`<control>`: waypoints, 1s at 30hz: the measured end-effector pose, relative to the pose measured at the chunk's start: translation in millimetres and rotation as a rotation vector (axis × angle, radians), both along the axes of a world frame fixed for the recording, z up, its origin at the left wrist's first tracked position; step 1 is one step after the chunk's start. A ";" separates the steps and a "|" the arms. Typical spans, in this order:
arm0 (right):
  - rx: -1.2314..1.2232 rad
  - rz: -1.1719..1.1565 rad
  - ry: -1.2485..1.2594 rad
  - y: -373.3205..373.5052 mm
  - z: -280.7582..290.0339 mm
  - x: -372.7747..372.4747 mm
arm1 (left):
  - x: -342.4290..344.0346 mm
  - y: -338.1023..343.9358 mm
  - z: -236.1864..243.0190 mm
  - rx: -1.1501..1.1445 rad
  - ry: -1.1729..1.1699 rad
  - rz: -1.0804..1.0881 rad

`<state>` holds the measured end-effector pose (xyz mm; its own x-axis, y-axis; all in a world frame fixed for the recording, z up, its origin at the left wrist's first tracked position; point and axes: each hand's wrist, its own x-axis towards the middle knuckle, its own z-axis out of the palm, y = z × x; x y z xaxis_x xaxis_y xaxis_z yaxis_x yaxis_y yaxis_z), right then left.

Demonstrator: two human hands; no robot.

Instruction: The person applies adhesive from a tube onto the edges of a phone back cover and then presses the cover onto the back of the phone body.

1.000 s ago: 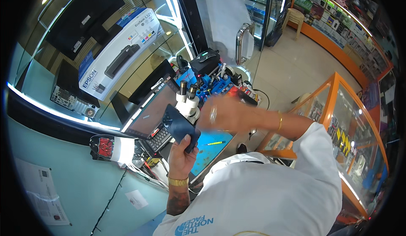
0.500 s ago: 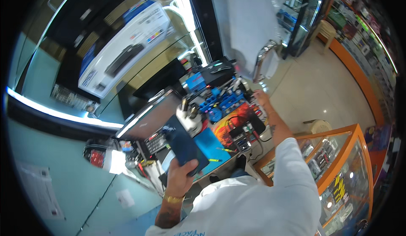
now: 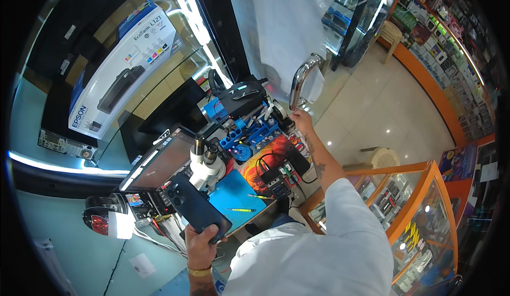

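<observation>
Right fingers (image 3: 295, 114) now far from phone (image 3: 195, 204)

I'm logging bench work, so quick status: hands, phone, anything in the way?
Left hand holding dark blue smartphone, camera side up. Right hand near blue tool organizer, grip unclear. Possible obstruction: stereo microscope just beyond phone.

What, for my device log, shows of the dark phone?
The phone is a dark blue, round-cornered slab, smooth-looking, with round camera lenses grouped at its far end. Its back faces us, screen hidden. The left hand grips its near end, thumb on the back, holding it slanted, partly hiding the blue mat.
</observation>
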<state>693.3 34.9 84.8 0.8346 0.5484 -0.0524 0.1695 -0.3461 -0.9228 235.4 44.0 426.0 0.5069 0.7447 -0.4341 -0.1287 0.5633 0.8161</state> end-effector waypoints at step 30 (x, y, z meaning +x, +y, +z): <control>0.327 1.133 0.270 -78.7 401.9 -262.0 | -41.3 -28.1 44.4 0.111 -0.150 0.071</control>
<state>431.3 -43.8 486.6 -0.1444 0.9813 0.1269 0.0139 0.1303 -0.9914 194.1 15.8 470.4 0.5040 0.8201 -0.2709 -0.2895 0.4559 0.8416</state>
